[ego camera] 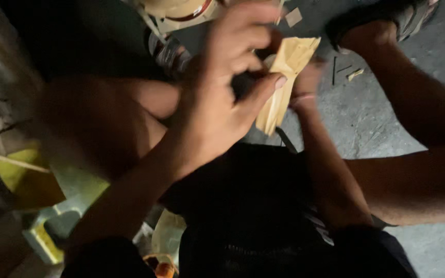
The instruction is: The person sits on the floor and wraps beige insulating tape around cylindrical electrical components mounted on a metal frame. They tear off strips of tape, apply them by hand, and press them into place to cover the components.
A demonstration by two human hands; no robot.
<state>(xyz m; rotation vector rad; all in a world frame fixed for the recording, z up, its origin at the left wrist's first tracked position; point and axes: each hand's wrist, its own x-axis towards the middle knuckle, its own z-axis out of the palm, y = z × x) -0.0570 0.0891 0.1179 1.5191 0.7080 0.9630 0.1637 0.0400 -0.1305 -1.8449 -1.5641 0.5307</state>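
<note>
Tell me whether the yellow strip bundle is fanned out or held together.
Held together: the pale yellow strips lie stacked, pinched between left hand and right hand.

Grey concrete floor (pixel 366 118) w/ small wood scraps (pixel 355 74). Yellow-green plastic stool (pixel 52 206) lower left. Sandal (pixel 403 15) top right.

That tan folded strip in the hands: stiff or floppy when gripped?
Probably fairly stiff: the strip keeps straight edges and hangs below the left hand without drooping. Likely light, since a thumb pinch seems to hold it. Its creased layers suggest it may splay or split under a hard squeeze.
</note>
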